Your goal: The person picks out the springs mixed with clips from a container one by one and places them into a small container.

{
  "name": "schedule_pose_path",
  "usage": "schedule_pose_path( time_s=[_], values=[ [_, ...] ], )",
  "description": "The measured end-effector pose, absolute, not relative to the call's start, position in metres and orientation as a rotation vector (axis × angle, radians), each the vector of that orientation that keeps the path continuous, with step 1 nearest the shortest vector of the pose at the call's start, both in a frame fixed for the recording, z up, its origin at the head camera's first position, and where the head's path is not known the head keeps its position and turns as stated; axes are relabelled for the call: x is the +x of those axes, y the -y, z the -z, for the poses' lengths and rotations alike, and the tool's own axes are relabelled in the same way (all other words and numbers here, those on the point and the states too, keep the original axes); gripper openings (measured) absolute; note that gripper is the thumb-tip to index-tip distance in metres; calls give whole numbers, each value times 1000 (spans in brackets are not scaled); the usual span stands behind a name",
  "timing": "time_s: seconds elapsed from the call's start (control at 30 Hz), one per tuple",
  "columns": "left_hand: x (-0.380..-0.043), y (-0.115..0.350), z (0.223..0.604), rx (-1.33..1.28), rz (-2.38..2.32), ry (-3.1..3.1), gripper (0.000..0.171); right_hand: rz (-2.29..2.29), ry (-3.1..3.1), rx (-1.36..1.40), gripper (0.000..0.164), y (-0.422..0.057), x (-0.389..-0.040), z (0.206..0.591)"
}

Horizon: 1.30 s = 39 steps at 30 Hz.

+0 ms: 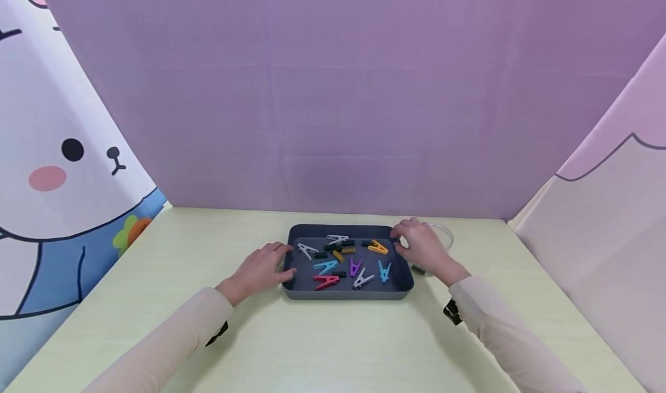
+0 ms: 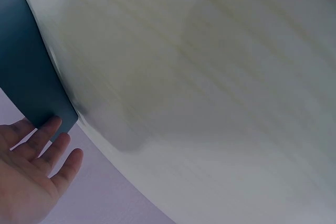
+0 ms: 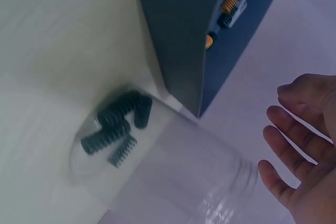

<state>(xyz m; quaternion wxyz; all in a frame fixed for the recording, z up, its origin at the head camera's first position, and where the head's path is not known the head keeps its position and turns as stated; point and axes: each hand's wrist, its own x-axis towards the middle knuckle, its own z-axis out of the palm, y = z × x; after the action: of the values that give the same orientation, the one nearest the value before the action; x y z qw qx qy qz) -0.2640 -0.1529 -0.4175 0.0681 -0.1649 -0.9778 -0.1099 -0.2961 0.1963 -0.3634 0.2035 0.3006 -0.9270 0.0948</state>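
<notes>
A dark grey tray (image 1: 348, 294) lies mid-table and holds several coloured clothes pegs, among them a pink one (image 1: 326, 281), a blue one (image 1: 384, 271) and a yellow one (image 1: 378, 247), plus small springs (image 1: 339, 274). My left hand (image 1: 262, 269) rests at the tray's left edge with straight fingers (image 2: 50, 129) touching the tray wall (image 2: 26, 87); it holds nothing. My right hand (image 1: 418, 245) hovers at the tray's far right corner, fingers (image 3: 286, 140) relaxed and empty. Beside it a clear cup (image 3: 173, 166) contains dark springs (image 3: 113, 129) next to the tray wall (image 3: 178, 35).
The pale yellow-green table (image 1: 333, 347) stretches wide in front of the tray. A purple backdrop (image 1: 333, 92) closes the far side, with printed curtains left and right. The clear cup (image 1: 445, 236) stands just right of the tray, partly behind my right hand.
</notes>
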Motion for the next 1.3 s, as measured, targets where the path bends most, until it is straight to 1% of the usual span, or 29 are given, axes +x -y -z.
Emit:
schedule_pose_path(
  time_s=[0.53, 0.7, 0.93, 1.3],
  values=[
    [-266, 153, 418, -499, 331, 2941, 58, -258, 2628, 983, 17, -166, -290, 395],
    [-265, 153, 418, -499, 332, 2940, 58, -258, 2677, 1006, 18, -154, -287, 398],
    [-265, 152, 418, -489, 337, 2948, 59, -248, 2670, 1087, 14, -139, -287, 402],
    [-265, 152, 418, -476, 296, 2958, 60, -226, 2671, 1185, 12, -122, -285, 403]
  ],
)
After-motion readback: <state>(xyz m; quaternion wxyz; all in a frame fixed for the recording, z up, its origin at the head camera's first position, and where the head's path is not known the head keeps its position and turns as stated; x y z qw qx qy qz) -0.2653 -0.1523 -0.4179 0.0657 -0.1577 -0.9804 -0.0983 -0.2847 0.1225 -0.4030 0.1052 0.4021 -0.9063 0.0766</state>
